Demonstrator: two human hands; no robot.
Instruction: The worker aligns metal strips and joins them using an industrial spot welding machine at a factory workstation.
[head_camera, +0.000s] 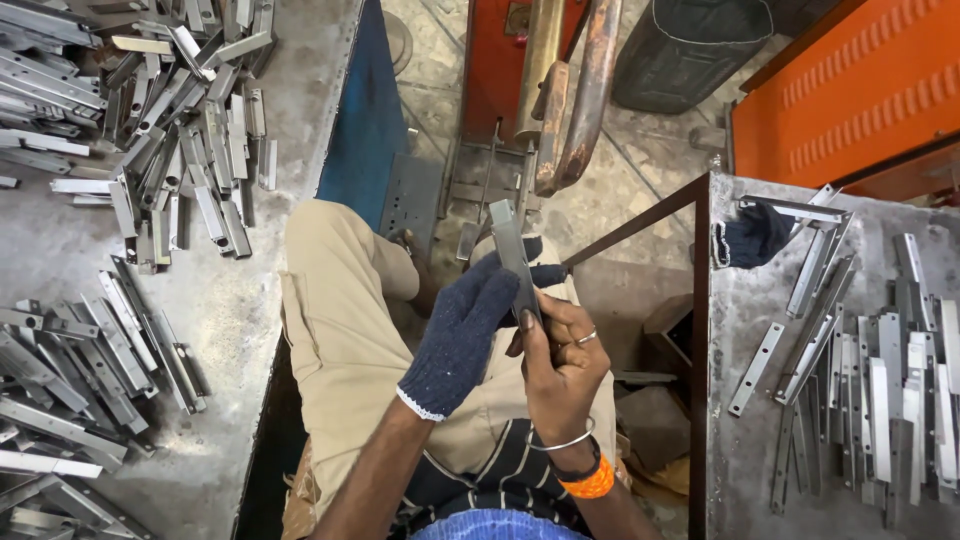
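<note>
Flat grey metal strip (514, 256), long and narrow, upright; gloved left hand (462, 335) and bare right hand (560, 358) both clamped on it.

Metal workshop: heaped steel strips (170, 120), orange machine (850, 90).

Metal strips (150, 130) are crowding the left table (250, 290); more strips (880, 390) are covering the right table (740, 450). Between them, open room is lying over the lap. Ahead, the orange machine's pipes (570, 90) are blocking passage.
</note>
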